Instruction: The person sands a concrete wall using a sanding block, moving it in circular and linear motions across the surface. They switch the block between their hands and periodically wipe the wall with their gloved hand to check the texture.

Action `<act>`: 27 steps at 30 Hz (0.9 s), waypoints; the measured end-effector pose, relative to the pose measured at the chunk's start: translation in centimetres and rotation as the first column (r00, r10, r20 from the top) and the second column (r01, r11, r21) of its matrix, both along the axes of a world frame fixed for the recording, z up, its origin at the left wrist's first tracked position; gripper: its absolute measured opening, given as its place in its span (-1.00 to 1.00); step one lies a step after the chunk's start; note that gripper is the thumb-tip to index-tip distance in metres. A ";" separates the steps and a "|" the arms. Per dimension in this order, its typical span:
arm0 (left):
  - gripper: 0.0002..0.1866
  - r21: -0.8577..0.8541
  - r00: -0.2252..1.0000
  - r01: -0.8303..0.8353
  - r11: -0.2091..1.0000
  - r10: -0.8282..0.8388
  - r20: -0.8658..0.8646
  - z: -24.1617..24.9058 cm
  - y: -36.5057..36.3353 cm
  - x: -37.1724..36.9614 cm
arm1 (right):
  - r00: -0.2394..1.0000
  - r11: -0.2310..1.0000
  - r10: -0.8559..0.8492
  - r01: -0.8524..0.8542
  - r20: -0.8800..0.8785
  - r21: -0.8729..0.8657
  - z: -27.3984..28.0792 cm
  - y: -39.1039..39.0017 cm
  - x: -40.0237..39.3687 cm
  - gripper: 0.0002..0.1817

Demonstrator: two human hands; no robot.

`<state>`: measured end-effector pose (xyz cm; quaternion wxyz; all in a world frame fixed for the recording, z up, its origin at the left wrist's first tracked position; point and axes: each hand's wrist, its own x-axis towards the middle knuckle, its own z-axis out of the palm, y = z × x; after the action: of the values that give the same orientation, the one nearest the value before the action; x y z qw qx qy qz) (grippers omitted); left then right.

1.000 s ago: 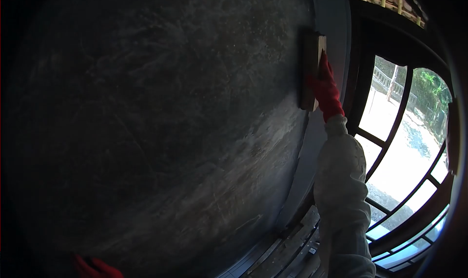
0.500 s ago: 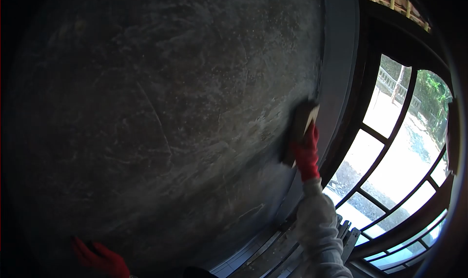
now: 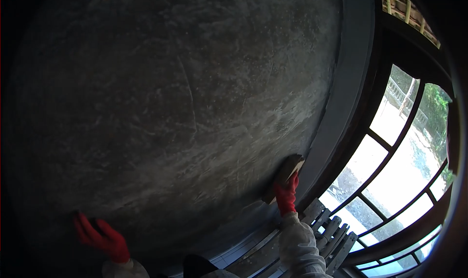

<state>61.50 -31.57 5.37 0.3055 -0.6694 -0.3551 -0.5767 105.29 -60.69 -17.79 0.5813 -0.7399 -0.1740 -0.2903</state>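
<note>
Sitting btwn wall (image 3: 204, 93) & tightly clasping R grip (image 3: 286, 196): block (image 3: 284, 171); L grip (image 3: 106, 240) part-spread, empty

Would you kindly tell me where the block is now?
The block is in the head view's lower right, held by the right hand against the wall, left of the window.

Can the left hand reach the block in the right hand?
Probably, with a sideways stretch: only wall shows between the left hand and the block, though the right hand covers part of it.

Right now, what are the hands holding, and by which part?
Right hand: a block, by its side away from the wall. Left hand: nothing visible.
</note>
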 end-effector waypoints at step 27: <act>-0.55 0.016 0.991 0.055 0.998 -0.052 -0.120 -0.7 1.0 -1.1 | 0.858 0.999 -0.039 0.036 0.513 0.016 29.9 2.7 -2.8 -0.06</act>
<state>60.36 -30.59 4.65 0.3170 -0.7091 -0.3125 -0.5468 102.53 -58.02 12.09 0.5104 -0.6375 -0.3073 -0.4885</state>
